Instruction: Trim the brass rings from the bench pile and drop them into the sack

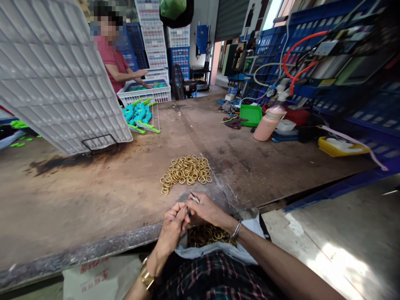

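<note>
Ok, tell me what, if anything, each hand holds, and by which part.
Right hand: a small pointed tool, gripped behind its tip. Left hand: curled; whether it holds anything cannot be told.

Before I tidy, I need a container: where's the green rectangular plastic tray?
The green tray sits right of centre in the head view, between the dark crumpled cloth and pink cylindrical bottle.

A worn brown tabletop carries a heap of gold-coloured rings near its front edge, turquoise-and-green pieces toward the far edge, and a pink bottle toward the right.
</note>
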The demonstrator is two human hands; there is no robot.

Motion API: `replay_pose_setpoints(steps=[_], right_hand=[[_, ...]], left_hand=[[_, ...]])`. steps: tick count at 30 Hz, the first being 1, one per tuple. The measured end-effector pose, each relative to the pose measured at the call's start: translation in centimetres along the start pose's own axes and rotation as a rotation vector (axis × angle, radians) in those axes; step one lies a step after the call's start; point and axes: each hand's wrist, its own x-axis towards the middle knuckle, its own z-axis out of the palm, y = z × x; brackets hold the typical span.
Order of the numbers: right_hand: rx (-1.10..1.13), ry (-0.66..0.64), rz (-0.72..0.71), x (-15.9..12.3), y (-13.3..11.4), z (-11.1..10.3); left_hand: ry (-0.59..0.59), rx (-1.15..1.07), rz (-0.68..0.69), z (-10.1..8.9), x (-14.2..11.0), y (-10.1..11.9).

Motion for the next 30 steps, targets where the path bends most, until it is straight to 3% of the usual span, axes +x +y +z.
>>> replay_pose_setpoints(steps=[3,6,10,13,30], right_hand=[[-0.015,0.022,0.028,0.0,-0.1,-0.1],[-0.255,0.105,0.002,-0.2,-0.1,-0.3],[-0.664,0.028,-0.088,-0.7,0.4,-0.2],[-0.829,-0.022,-0.092,-1.0,0.5,0.0],[-0.937,-0.074,-0.028,-0.9,-0.6,0.2]], left_hand=[[-0.012,-0.100,-0.012,0.1,0.1,0.0],[0.030,-0.099,0.007,0.2,0.1,-0.2],[0.068,-0.027,0.038,0.2,0.3,-0.5],[0.071,0.009,0.068,0.2,0.3,-0.4],[0.155,0.287,0.209,0.1,0.1,-0.7]])
